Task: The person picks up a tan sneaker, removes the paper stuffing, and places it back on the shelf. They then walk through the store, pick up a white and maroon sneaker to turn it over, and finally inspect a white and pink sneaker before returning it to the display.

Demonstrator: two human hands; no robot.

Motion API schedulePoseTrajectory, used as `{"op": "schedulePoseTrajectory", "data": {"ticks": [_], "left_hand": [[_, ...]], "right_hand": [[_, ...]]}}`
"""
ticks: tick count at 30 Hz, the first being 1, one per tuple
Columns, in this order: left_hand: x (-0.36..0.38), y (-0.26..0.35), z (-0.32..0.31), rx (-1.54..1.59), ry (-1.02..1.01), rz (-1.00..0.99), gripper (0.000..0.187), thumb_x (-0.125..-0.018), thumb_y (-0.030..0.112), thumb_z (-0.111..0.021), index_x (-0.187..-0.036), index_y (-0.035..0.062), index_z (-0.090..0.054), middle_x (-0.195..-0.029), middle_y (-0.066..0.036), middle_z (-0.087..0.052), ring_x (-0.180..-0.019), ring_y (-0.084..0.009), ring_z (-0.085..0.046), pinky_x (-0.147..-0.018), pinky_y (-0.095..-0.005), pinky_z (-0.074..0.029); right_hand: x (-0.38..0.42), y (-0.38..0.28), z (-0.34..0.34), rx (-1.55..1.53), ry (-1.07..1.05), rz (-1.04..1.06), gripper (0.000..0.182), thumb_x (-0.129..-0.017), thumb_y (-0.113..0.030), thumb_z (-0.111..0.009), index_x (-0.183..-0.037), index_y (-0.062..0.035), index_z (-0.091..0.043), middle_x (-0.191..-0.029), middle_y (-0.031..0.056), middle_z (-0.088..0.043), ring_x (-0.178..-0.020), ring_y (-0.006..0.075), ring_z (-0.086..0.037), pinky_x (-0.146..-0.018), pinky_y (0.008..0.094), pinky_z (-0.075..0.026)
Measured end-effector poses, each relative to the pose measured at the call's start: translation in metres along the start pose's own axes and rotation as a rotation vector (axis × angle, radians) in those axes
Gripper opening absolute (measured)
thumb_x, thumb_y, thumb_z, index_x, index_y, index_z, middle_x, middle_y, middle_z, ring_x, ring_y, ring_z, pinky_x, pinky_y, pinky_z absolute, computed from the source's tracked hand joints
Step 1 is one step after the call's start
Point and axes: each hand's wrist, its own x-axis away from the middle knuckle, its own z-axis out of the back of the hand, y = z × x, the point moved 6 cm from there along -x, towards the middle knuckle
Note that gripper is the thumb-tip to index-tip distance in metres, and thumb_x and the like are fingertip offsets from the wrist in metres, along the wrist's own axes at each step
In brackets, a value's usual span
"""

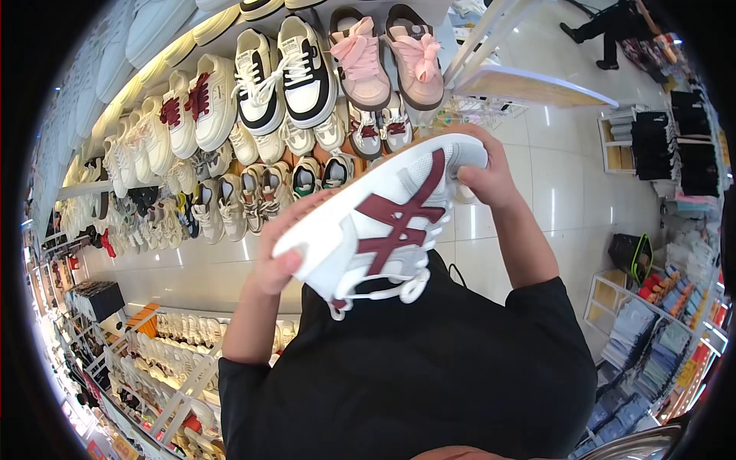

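I hold a white sneaker (383, 222) with dark red stripes and white laces, tilted on its side in front of my chest. My left hand (276, 257) grips one end of it at the lower left, thumb on the white upper. The other end at the upper right is clasped by my right hand (484, 178), fingers curled over the sole edge. The laces dangle below the shoe against my black shirt (414, 368).
Shelves of sneakers (253, 100) fill the wall ahead, including a pair with pink laces (387, 57). More shoe racks (184, 360) stand at the lower left. Folded clothes (678, 146) and stacked goods (652, 345) line the right. A person (609, 27) stands far off on the glossy floor.
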Motion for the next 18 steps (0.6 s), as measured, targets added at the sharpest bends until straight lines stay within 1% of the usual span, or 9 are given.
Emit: {"op": "schedulePoseTrajectory", "data": {"ticks": [1,4,6,9,11,13,14,15,18], "left_hand": [[0.0,0.001,0.005,0.033,-0.024,0.037,0.076,-0.068,0.039,-0.056,-0.118,-0.012,-0.032,-0.116,-0.019,-0.043,-0.107,-0.0247,-0.043,-0.091,-0.0334,-0.032],[-0.001,0.0,0.001,0.002,0.153,-0.102,0.078,-0.067,0.041,-0.056,-0.116,-0.0146,-0.032,-0.113,-0.02,-0.045,-0.105,-0.0246,-0.045,-0.09,-0.0331,-0.033],[0.001,-0.009,0.008,0.038,0.152,-0.126,0.079,-0.067,0.043,-0.056,-0.118,-0.0125,-0.032,-0.114,-0.019,-0.045,-0.106,-0.0244,-0.045,-0.09,-0.0339,-0.034],[0.005,-0.022,0.012,0.208,0.176,0.017,0.075,-0.073,0.045,-0.051,-0.12,-0.0082,-0.031,-0.115,-0.018,-0.044,-0.106,-0.0251,-0.045,-0.09,-0.0355,-0.035],[0.005,-0.024,0.014,0.401,0.189,0.137,0.068,-0.078,0.045,-0.045,-0.122,-0.0051,-0.03,-0.116,-0.017,-0.044,-0.107,-0.026,-0.044,-0.091,-0.0363,-0.035],[0.003,-0.017,0.016,0.638,0.184,0.231,0.061,-0.083,0.043,-0.038,-0.123,-0.0022,-0.03,-0.117,-0.017,-0.044,-0.108,-0.0268,-0.043,-0.092,-0.0368,-0.034],[0.001,-0.013,0.008,0.836,0.236,0.272,0.055,-0.087,0.04,-0.03,-0.123,-0.0012,-0.03,-0.117,-0.016,-0.044,-0.104,-0.0284,-0.047,-0.084,-0.0395,-0.043],[-0.001,-0.015,-0.002,0.98,0.05,0.27,0.055,-0.086,0.044,-0.029,-0.123,0.0033,-0.031,-0.114,-0.017,-0.045,-0.096,-0.0301,-0.052,-0.069,-0.0424,-0.051],[0.01,-0.036,-0.018,1.078,0.127,0.417,0.058,-0.084,0.049,-0.023,-0.126,0.0097,-0.026,-0.12,-0.023,-0.036,-0.096,-0.0469,-0.046,-0.062,-0.0495,-0.051]], "right_hand": [[0.0,-0.002,-0.003,-0.01,-0.041,-0.042,0.042,-0.064,-0.02,-0.069,-0.096,0.0017,-0.053,-0.091,0.0095,-0.058,-0.084,0.0144,-0.055,-0.073,0.0267,-0.044],[0.008,0.001,-0.004,0.09,0.271,-0.051,0.038,-0.064,-0.016,-0.067,-0.096,0.001,-0.053,-0.086,0.0076,-0.058,-0.077,0.0123,-0.055,-0.069,0.0254,-0.044],[0.009,-0.01,-0.01,0.223,0.404,0.016,0.039,-0.065,-0.017,-0.067,-0.096,0.0017,-0.053,-0.084,0.0069,-0.058,-0.072,0.0118,-0.054,-0.066,0.025,-0.044],[-0.005,0.005,0.002,0.103,0.244,-0.204,0.04,-0.067,-0.023,-0.065,-0.096,0.0019,-0.052,-0.085,0.0074,-0.057,-0.074,0.0119,-0.053,-0.065,0.0248,-0.043],[-0.019,0.021,0.004,-0.133,0.027,-0.255,0.043,-0.077,-0.035,-0.053,-0.101,0.0013,-0.05,-0.091,0.0081,-0.056,-0.079,0.0126,-0.053,-0.071,0.0254,-0.042],[-0.023,0.039,0.008,-0.277,0.058,-0.308,0.042,-0.081,-0.034,-0.047,-0.105,0.0014,-0.048,-0.094,0.0083,-0.056,-0.081,0.0153,-0.054,-0.074,0.0269,-0.042],[-0.022,0.047,0.009,-0.339,0.058,-0.354,0.043,-0.082,-0.034,-0.045,-0.106,0.0016,-0.047,-0.095,0.0088,-0.056,-0.083,0.0164,-0.054,-0.075,0.0278,-0.042],[-0.021,0.055,0.01,-0.397,0.06,-0.4,0.043,-0.083,-0.034,-0.044,-0.107,0.0018,-0.046,-0.097,0.0094,-0.055,-0.085,0.0175,-0.054,-0.076,0.0287,-0.042],[-0.012,0.094,0.014,-0.506,0.073,-0.609,0.045,-0.085,-0.035,-0.041,-0.109,0.0021,-0.045,-0.101,0.0111,-0.055,-0.09,0.0198,-0.054,-0.08,0.0314,-0.043]]}}
